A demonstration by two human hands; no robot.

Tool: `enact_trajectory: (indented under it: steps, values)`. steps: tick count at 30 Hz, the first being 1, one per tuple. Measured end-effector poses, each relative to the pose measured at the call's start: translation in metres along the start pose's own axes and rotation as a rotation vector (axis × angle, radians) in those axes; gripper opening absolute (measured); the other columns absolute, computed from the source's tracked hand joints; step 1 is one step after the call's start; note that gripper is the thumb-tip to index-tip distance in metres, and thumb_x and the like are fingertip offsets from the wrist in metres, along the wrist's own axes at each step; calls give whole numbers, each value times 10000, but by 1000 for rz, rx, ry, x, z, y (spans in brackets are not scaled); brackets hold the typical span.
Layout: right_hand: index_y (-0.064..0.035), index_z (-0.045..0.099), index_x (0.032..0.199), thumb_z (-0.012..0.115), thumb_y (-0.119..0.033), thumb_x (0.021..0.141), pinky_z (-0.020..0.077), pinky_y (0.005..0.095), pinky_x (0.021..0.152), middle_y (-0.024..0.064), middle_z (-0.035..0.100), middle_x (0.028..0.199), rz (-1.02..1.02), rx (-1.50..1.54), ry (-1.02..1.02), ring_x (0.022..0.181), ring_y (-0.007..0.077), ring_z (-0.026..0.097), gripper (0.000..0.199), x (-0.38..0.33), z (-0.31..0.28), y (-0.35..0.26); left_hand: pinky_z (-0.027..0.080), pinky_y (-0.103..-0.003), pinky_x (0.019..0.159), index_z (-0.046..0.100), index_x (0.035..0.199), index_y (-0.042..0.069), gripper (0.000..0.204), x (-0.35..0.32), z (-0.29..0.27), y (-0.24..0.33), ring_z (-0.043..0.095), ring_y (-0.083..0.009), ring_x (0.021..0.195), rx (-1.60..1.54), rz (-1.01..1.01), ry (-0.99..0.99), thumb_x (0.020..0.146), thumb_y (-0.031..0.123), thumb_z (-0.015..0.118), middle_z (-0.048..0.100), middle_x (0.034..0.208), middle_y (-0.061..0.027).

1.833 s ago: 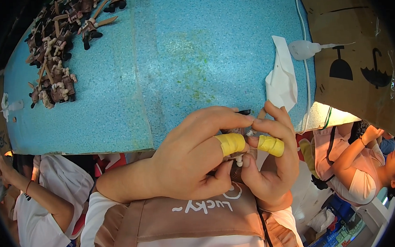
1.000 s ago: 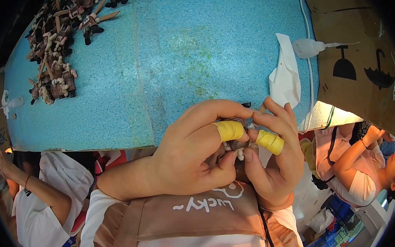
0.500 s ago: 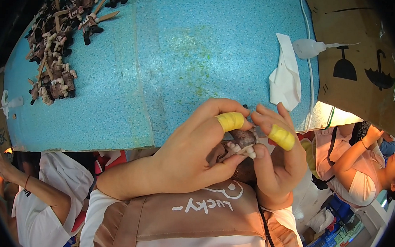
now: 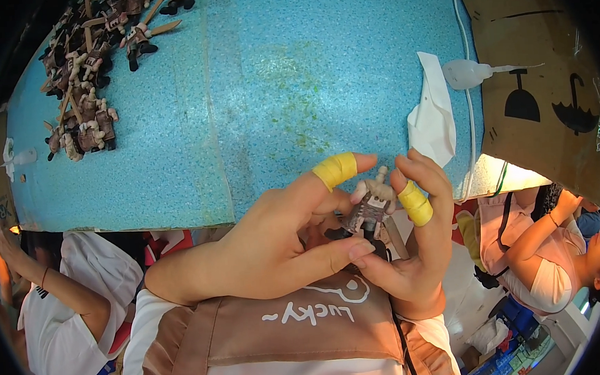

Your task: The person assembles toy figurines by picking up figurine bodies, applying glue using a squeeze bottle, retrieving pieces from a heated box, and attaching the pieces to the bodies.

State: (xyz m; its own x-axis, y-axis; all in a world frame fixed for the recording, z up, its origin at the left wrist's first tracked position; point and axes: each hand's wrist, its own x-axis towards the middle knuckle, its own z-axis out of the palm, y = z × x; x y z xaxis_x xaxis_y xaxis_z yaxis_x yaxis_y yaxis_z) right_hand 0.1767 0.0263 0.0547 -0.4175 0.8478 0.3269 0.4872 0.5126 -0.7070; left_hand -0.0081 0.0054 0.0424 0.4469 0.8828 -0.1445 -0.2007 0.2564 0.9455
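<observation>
Between my two hands, close above my apron (image 4: 288, 326), is a small figurine (image 4: 372, 207) with a brown body, pale arms and black feet. It stands nearly upright, a thin pale peg at its top. My left hand (image 4: 255, 238) is closed round its left side, thumb at the feet and index finger raised beside the top. My right hand (image 4: 417, 245) curls about its right side, with thumb low near the feet and fingertips by the upper body. Yellow tape wraps an index finger on each hand. The hidden fingers behind the figurine cannot be made out.
Similar figurines (image 4: 85, 97) lie heaped at the far left of the blue table (image 4: 259, 87). On the right are a white cloth (image 4: 432, 104), a squeeze bottle (image 4: 468, 73), a white cable (image 4: 466, 33) and a cardboard box (image 4: 532, 49). Other people (image 4: 67, 305) sit on both sides.
The figurine has turned from lying tilted to nearly upright, its front now showing. My left index finger has lifted away from it, and my thumbs have moved down towards its feet.
</observation>
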Motion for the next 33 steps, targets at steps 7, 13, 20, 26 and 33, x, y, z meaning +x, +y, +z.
enact_trajectory:
  steps: [7,13,20,26,33]
  values:
    - [30,526,1085,744,-306,619,393,449,860,178,526,1060,8,149,-41,960,363,497,615,-2,1,3,381,-194,503,326,1286,14,641,1,1,-10,496,-57,579,-15,97,13,776,185,676,574,742,-41]
    - [35,508,1104,744,-314,635,388,448,871,181,521,1071,34,268,-28,977,344,490,630,-6,0,5,399,-221,641,324,1272,7,654,-1,1,4,504,-104,775,-155,-84,-34,743,112,695,520,917,-81]
    - [42,510,1093,769,-304,591,357,461,898,178,487,1087,136,374,-48,1000,337,467,662,-7,-1,9,430,-280,820,266,1301,-10,720,-2,-1,13,518,-180,1034,-123,-231,-78,725,21,697,504,1174,-160]
    - [46,510,1089,769,-295,588,376,445,859,175,486,1061,54,357,-24,992,337,466,659,-8,-1,9,405,-338,894,251,1295,-16,728,-1,1,3,469,-229,1122,-137,-123,-106,723,26,699,468,1211,-173]
    - [55,520,1065,762,-302,600,384,442,849,177,480,1053,54,384,8,968,331,477,635,-11,1,10,376,-195,488,372,1223,-15,618,3,9,-18,495,-60,535,-44,207,25,746,181,712,578,691,-48]
